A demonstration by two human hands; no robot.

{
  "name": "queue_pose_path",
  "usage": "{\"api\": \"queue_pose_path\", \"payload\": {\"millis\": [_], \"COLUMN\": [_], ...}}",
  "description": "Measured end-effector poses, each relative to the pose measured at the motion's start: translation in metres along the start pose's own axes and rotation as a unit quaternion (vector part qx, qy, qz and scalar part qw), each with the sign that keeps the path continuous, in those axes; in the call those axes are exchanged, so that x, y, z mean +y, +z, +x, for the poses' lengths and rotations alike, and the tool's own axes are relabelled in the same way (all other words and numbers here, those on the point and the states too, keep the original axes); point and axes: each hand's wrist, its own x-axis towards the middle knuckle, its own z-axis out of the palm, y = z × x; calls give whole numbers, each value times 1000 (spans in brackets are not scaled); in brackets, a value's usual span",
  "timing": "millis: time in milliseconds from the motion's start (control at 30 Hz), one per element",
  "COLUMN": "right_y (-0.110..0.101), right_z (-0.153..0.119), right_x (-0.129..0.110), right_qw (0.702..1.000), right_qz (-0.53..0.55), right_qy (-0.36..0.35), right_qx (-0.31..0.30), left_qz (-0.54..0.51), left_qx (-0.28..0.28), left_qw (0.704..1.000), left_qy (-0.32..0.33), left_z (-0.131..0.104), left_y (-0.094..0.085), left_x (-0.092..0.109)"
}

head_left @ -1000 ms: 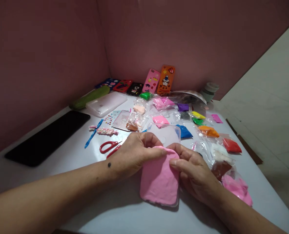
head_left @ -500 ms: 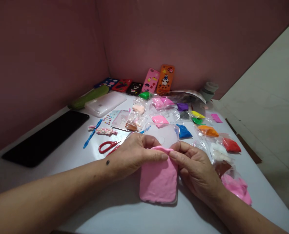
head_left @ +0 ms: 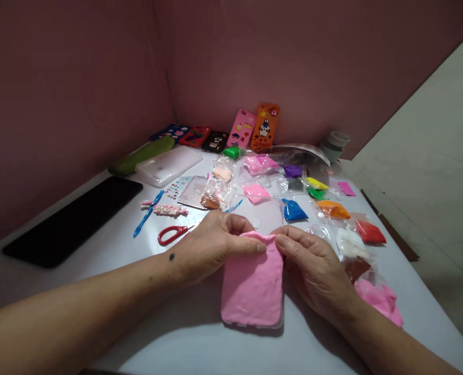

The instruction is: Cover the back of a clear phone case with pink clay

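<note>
A clear phone case [head_left: 257,213] lies upright in front of me, its lower part covered by a sheet of pink clay [head_left: 251,291]. The upper part of the case is bare, with a round spot showing. My left hand [head_left: 223,242] pinches the clay's top edge, thumb flat on the pink surface and fingers curled behind the raised lip. At the top right corner of the clay, my right hand [head_left: 309,258] pinches the same edge between thumb and index finger. Its other fingers rest along the case's right side.
Red-handled scissors [head_left: 172,235] and a blue modelling tool [head_left: 148,214] lie left of my hands. A black phone-like slab [head_left: 75,221] is farther left. Bags of coloured clay [head_left: 333,209] spread behind and to the right. Decorated cases [head_left: 266,126] lean on the pink wall.
My right thumb has shifted slightly right along the clay's top edge, away from the left thumb. The case has moved and tilted a little to the left.
</note>
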Motion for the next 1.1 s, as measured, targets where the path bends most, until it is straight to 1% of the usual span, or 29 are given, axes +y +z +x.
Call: {"api": "queue_pose_path", "payload": {"millis": [67, 167, 300, 400, 533, 767, 900, 1033, 1100], "right_y": [2, 5, 2, -2, -3, -2, -3, 1, 3], "right_z": [0, 0, 2, 2, 1, 0, 0, 2, 3], "right_x": [-3, -4, -1, 3, 5, 4, 4, 0, -2], "right_qw": [999, 998, 999, 996, 994, 991, 994, 999, 999], "right_qz": [43, 52, -11, -61, -89, -109, -79, -3, 15], "right_qy": [2, -22, -2, -7, 4, -9, -10, -32, -37], "right_qx": [-14, 4, 42, 64, 69, 75, 71, 30, 28], "left_qz": [-11, -4, 25, 35, 46, 32, 30, 11, 7], "left_qx": [-2, -5, -11, -14, -9, -10, -13, -17, -19], "left_qw": [1000, 1000, 1000, 999, 999, 999, 999, 1000, 1000], "left_qy": [1, 2, -6, -8, -8, 0, -9, -8, -1], "left_z": [0, 0, 0, 1, 2, 2, 2, 2, 3], "left_y": [0, 0, 0, -1, 0, -1, -2, -2, -2], "left_x": [1, 1, -1, -3, -5, -7, -4, -8, -11]}}
